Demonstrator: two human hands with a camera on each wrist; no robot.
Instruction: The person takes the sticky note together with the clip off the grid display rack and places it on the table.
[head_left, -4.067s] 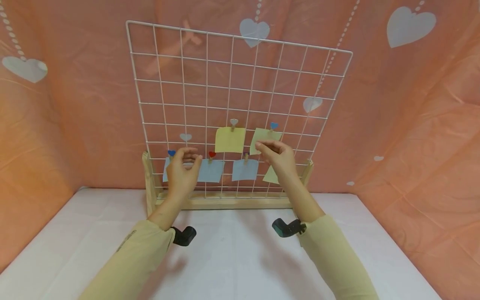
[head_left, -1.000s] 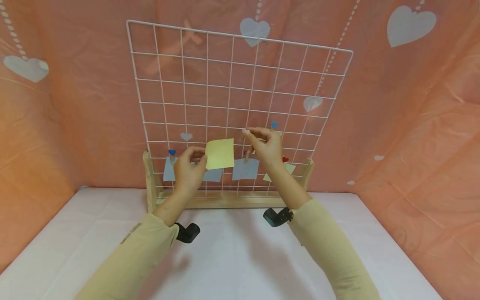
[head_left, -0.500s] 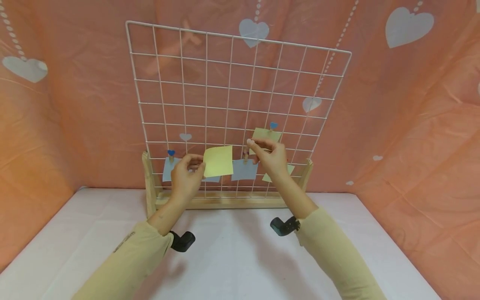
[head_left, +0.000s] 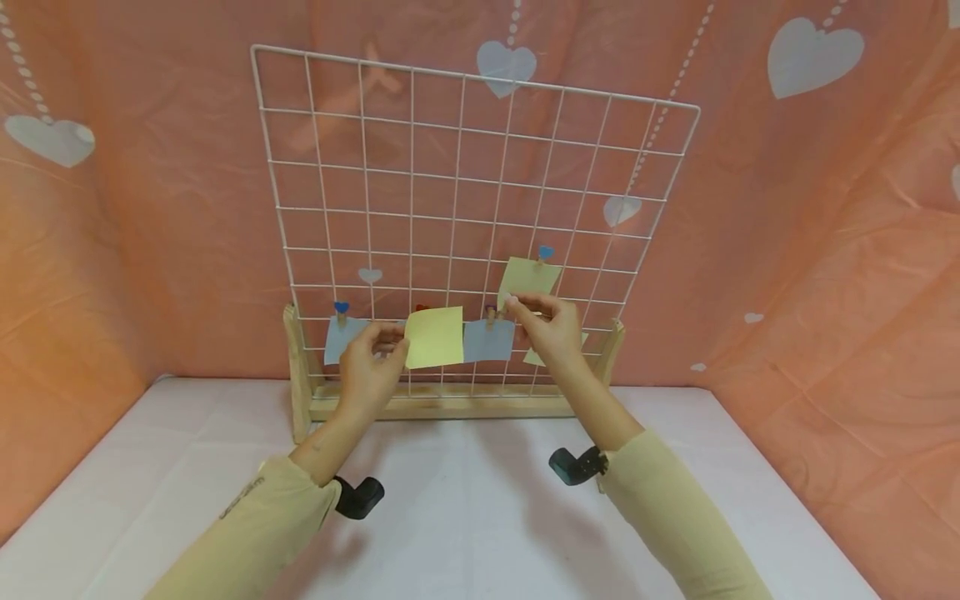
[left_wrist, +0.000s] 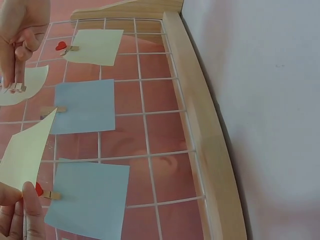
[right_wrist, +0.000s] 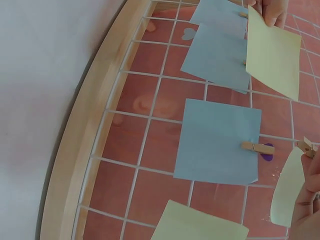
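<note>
My left hand (head_left: 369, 371) pinches a yellow paper note (head_left: 435, 337) by its left edge, in front of the white wire grid (head_left: 412, 208). It overlaps a blue note in the head view. Between the thumb and fingers of my right hand (head_left: 555, 329) is a small wooden clothespin (right_wrist: 306, 146), held off the wires. Right behind that hand hangs a pale yellow note (head_left: 528, 279), under a clothespin with a blue heart (head_left: 545, 252). A blue note (right_wrist: 217, 142) with a purple-heart clothespin (right_wrist: 257, 147) hangs between the hands.
Other blue notes (left_wrist: 90, 200) hang at the lower left of the grid. A pale note (left_wrist: 97, 47) with a red-heart clothespin hangs at the lower right. A wooden stand (head_left: 450, 408) carries the grid on a white-covered table (head_left: 465, 500), before a pink heart-patterned curtain (head_left: 187, 250).
The yellow note, earlier clipped to the grid by a white-heart clothespin, is off and in my left hand; the clothespin is in my right. Lately both hands have lowered, the right shifting slightly right.
</note>
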